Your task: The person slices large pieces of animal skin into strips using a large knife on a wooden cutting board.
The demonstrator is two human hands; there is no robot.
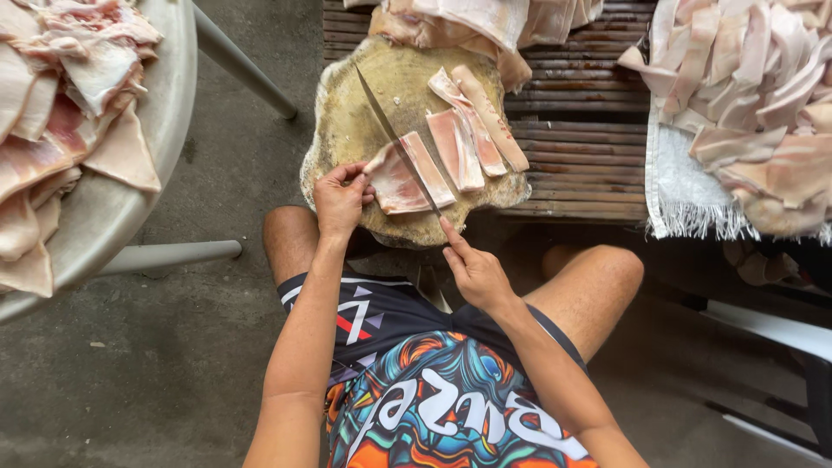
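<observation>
A worn round chopping block [347, 113] rests on a slatted wooden bench. On it lies a slab of raw pork belly [394, 184], with several cut strips [472, 130] beside it to the right. My left hand [340, 195] pinches the left edge of the slab. My right hand [472, 269] grips the handle of a long knife [394, 134], index finger stretched along it. The blade lies slantwise across the slab, tip pointing up and left.
A round metal table [113, 208] at left carries a heap of raw pork pieces [61, 95]. More pork strips [754, 87] lie on a white cloth [685, 186] at right. More meat [485, 22] lies behind the block. Concrete floor and my bare knees are below.
</observation>
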